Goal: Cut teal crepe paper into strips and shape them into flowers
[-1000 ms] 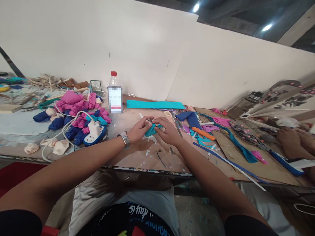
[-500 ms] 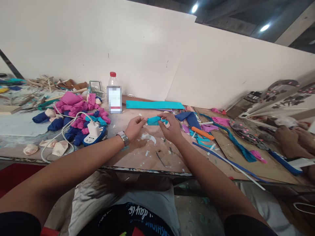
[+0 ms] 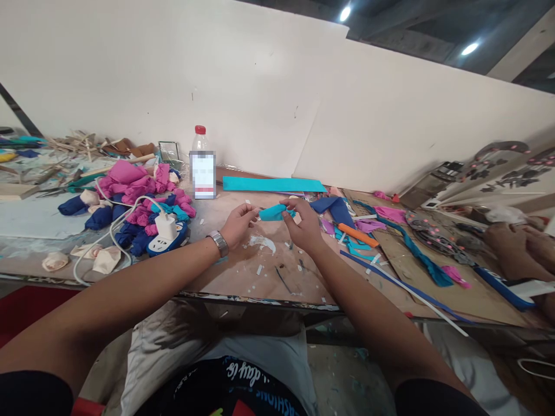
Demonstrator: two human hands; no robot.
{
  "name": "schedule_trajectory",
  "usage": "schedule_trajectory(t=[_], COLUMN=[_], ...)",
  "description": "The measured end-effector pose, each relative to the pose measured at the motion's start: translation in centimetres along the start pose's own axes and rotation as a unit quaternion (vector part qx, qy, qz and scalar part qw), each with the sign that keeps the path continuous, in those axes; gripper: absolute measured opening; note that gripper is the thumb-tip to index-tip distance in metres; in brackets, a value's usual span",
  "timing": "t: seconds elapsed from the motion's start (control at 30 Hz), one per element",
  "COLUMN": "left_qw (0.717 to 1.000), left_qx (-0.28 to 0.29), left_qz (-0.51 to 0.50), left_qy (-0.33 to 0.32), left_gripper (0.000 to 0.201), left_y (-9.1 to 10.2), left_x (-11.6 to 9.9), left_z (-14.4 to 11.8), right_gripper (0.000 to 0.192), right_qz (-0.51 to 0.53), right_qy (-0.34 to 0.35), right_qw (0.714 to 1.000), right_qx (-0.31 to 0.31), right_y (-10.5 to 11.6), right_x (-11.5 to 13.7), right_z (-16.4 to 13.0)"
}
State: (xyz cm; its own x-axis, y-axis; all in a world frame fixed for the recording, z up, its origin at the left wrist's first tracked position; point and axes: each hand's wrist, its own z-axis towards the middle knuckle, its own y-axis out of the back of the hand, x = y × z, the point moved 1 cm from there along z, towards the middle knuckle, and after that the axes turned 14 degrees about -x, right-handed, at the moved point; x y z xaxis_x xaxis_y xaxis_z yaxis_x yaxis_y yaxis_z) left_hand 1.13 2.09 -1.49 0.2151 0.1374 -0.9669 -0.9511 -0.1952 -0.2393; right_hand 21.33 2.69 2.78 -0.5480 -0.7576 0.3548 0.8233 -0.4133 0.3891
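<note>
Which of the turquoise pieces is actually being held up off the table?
The small turquoise piece, pinched between the left hand and right hand. The long turquoise strip lies flat behind.

I pinch a small teal foam strip [image 3: 273,213] between my left hand [image 3: 237,225] and right hand [image 3: 303,225], lifted above the scuffed brown worktable [image 3: 243,271]. A clear red-capped plastic bottle [image 3: 202,164] stands beyond.

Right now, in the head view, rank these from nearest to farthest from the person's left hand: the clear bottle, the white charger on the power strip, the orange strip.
1. Clear bottle, behind the left hand, toward the wall.
2. White charger, to its left.
3. Orange strip, far right, past the right hand.
Bottle and charger are nearly tied.
</note>
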Motion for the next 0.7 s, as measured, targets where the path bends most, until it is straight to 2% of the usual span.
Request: schedule_trajectory(t=[0.1, 0.2, 0.33, 0.5, 0.7], left_qw=[0.994, 0.979, 0.972, 0.973, 0.964], left_qx=[0.002, 0.038, 0.080, 0.090, 0.091], left_qz=[0.050, 0.104, 0.126, 0.123, 0.150], left_qy=[-0.094, -0.171, -0.179, -0.170, -0.200], left_gripper=[0.025, 0.029, 0.034, 0.030, 0.027], left_y=[0.2, 0.1, -0.1, -0.1, 0.0], left_x=[-0.4, -0.7, -0.2, 0.6, 0.3], left_z=[-0.3, -0.8, -1.1, -0.8, -0.9], right_gripper=[0.024, 0.026, 0.026, 0.027, 0.027], right_qz=[0.011, 0.031, 0.041, 0.014, 0.005], right_qy=[0.008, 0.028, 0.055, 0.063, 0.053], right_qw=[0.999, 0.996, 0.988, 0.982, 0.985], right_qx=[0.030, 0.084, 0.137, 0.175, 0.164], right_y=[0.0, -0.2, -0.4, -0.7, -0.6], right_x=[0.2, 0.5, 0.8, 0.6, 0.9], right_z=[0.1, 0.2, 0.0, -0.3, -0.3])
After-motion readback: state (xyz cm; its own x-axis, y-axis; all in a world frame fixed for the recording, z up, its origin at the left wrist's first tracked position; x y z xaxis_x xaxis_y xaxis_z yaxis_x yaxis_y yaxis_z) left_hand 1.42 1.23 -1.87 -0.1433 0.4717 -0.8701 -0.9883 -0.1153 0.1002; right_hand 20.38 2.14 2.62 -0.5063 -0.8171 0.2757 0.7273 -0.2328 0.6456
